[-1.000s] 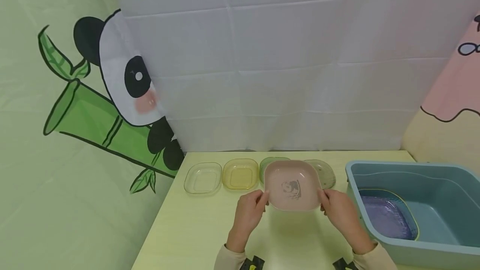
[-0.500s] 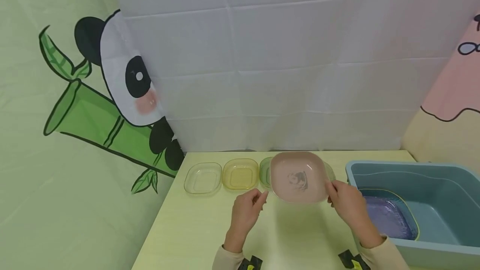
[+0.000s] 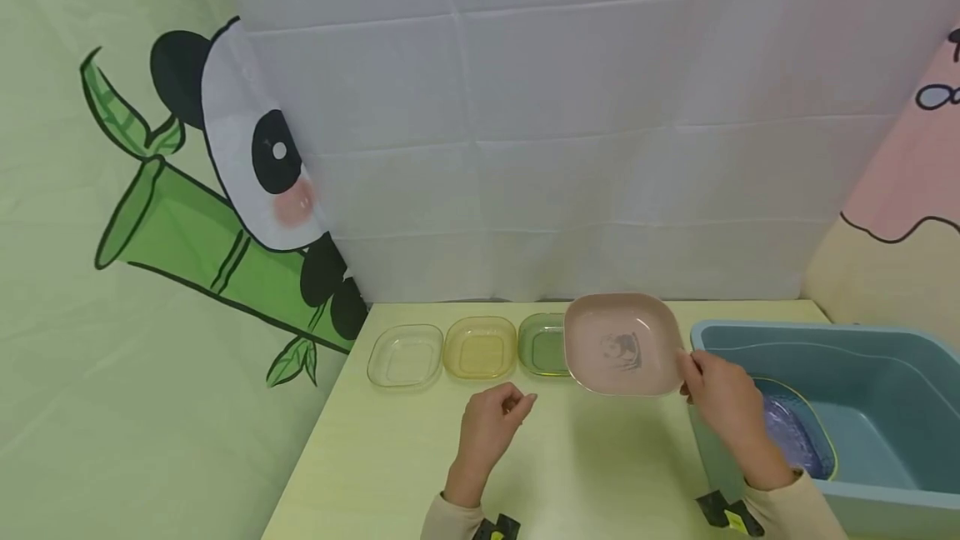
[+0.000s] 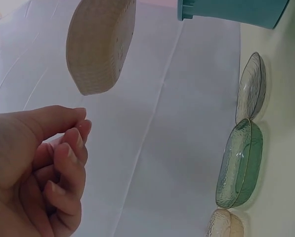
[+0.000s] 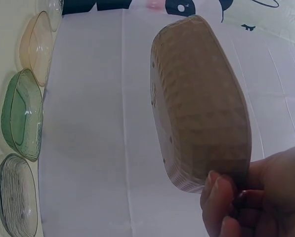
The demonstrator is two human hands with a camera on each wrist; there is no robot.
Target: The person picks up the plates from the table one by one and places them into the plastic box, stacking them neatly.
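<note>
A pink square plate (image 3: 622,348) with a grey panda print hangs above the table, its inner face toward me. My right hand (image 3: 723,402) pinches its right edge between thumb and fingers. In the right wrist view the plate's faceted underside (image 5: 201,98) fills the middle. Lower left of the plate, my left hand (image 3: 486,432) hovers with loosely curled fingers and holds nothing; the left wrist view has its fingertips (image 4: 70,153) apart from the plate. Behind the plate, a ribbed greyish dish (image 5: 17,197) is hidden in the head view.
Along the table's back stand a clear dish (image 3: 405,355), a yellow dish (image 3: 480,348) and a green dish (image 3: 540,346). At the right, a blue tub (image 3: 892,440) contains a purple dish (image 3: 787,432) and a yellow-rimmed one. A white cloth (image 3: 480,190) hangs behind.
My left hand has let go of the pink plate and stayed near its place. The right hand has carried the plate rightward and farther back, uncovering the green dish and covering the greyish one.
</note>
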